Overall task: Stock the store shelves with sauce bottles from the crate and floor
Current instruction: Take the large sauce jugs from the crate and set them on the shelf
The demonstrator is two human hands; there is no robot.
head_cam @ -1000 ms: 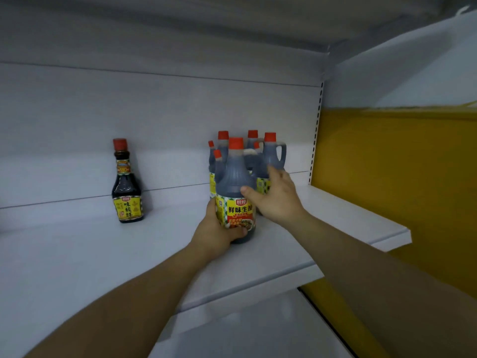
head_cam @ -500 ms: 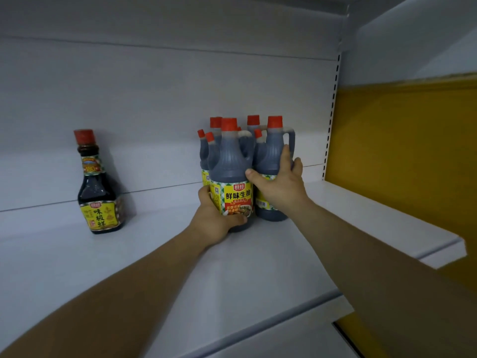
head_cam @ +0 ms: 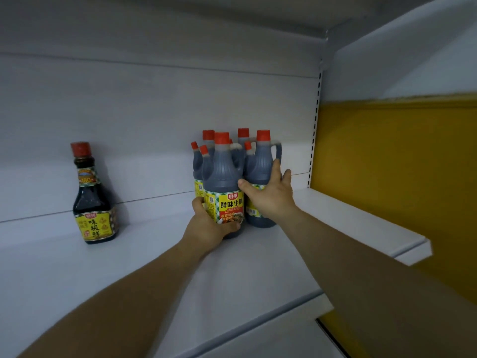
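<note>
Bottles were bunched tight toward the right end of the white shelf (head_cam: pixel 335 223), a cluster of red-capped handled jugs standing upright and touching each other. Left hand (head_cam: pixel 206 226) had its fingers curled round the bottom of the front jug (head_cam: pixel 224 182), and to me that looked like snugging it up against the ones behind with the label facing out. Right hand (head_cam: pixel 268 200) wasn't gripping anything. Its fingers lay straight and spread on the side of the right-hand jug (head_cam: pixel 260 171), thumb touching the front jug, probably bracing the pack so nothing tipped or slid.

Label on the front jug was yellow with a green check border and read 鲜味生抽, with what looked like 厨邦 on a red logo above it. The smaller print underneath was too blurry for me. Well apart to the left stood a small bottle (head_cam: pixel 94 200) on its own, reading 味极鲜, with "180" on the neck tag. Crate and floor weren't in shot.
</note>
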